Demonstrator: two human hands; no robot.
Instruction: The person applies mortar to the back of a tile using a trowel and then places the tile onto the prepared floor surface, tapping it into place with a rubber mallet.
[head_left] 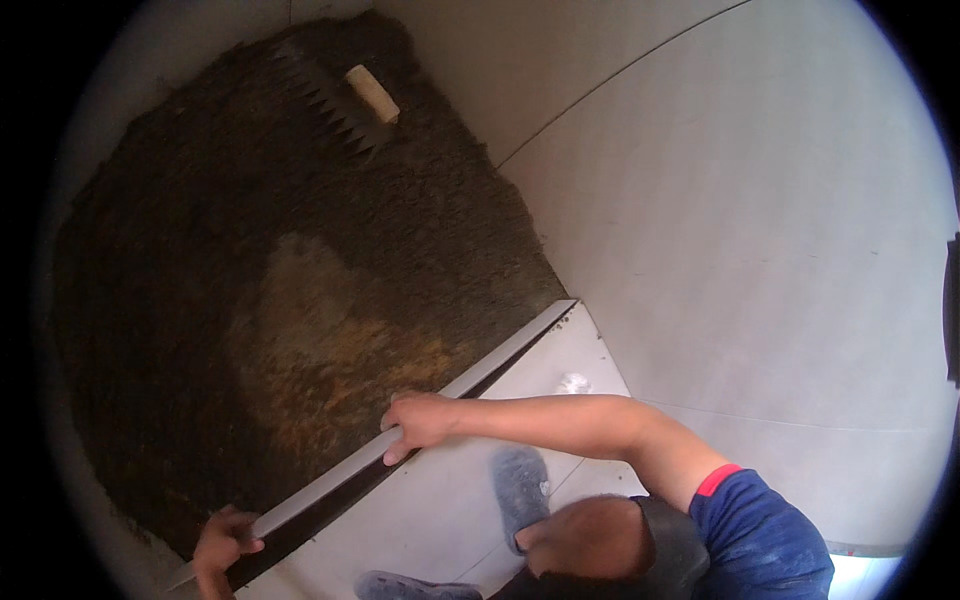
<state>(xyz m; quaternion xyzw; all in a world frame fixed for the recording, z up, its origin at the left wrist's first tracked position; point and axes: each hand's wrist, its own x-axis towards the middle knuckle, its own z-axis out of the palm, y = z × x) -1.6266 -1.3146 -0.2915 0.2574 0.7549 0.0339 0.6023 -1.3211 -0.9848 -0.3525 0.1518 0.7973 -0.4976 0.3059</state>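
A long, narrow pale strip (pixel 345 470) runs slantwise from the lower left to the foot of the right wall. I cannot tell whether it is a cut tile piece or a straightedge bar. My right hand (pixel 422 420) is closed around its middle, thumb on the near side and fingers over the far side. Near the strip's lower left end, my left hand (pixel 225 545) grips it with bent fingers. Between the strip and the pale floor tiles (pixel 420 510) lies a dark gap, widest toward the lower left.
Rough brown mortar (pixel 200 270) fills the far floor. On it lies a notched trowel (pixel 330 110) with a pale handle. Large pale panels cover the right wall (pixel 740 220). A small white crumpled thing (pixel 574 384) and my grey slippers (pixel 520 490) are on the tiles.
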